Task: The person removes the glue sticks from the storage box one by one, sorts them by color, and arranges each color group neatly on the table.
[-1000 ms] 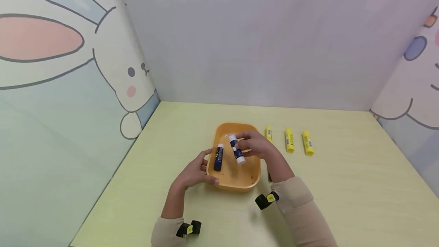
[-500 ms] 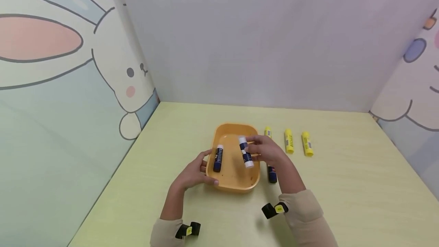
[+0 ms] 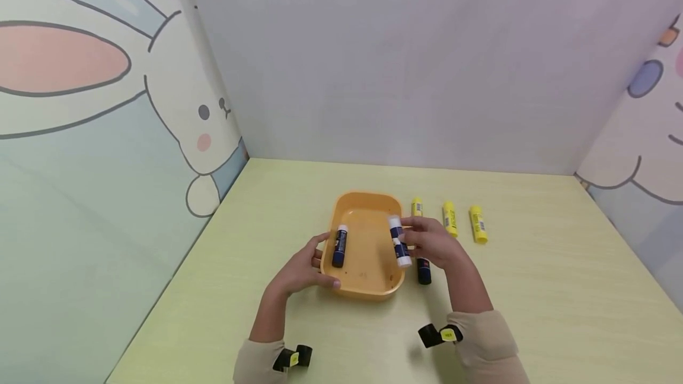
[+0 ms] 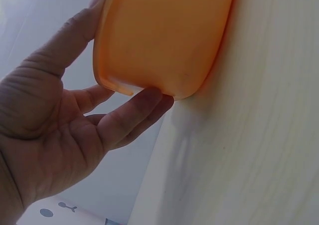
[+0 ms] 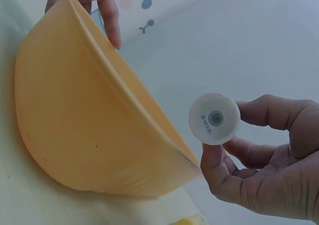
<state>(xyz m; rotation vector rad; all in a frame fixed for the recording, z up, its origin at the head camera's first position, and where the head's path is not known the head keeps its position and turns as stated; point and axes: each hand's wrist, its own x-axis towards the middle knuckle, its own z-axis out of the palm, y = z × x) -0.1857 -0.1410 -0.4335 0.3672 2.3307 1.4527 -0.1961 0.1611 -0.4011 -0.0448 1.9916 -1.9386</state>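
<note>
My right hand [image 3: 434, 243] pinches a navy-and-white glue stick [image 3: 399, 242] between thumb and fingertips, over the right rim of an orange plastic basin [image 3: 368, 195]. In the right wrist view, the glue stick's round white end [image 5: 214, 119] faces the camera, above the level of the rim. My left hand [image 3: 301, 266] grips the basin's left end. The left wrist view has the thumb up at the rim and the other fingers [image 4: 132, 115] against the wall below. Inside the basin, near its left wall, lies another navy glue stick [image 3: 340, 246] with a white cap.
Right of the basin a navy glue stick [image 3: 424, 271] lies on the pale table [image 3: 533, 289], partly hidden by my right hand. Behind it are three yellow glue sticks, the left one [image 3: 417, 206], the middle one [image 3: 450, 219] and the right one [image 3: 478, 225]. Walls border the table.
My right hand has carried the pinched glue stick rightward from the basin's middle to its right rim. The navy glue stick on the table has come more into view. My left hand stays put.
</note>
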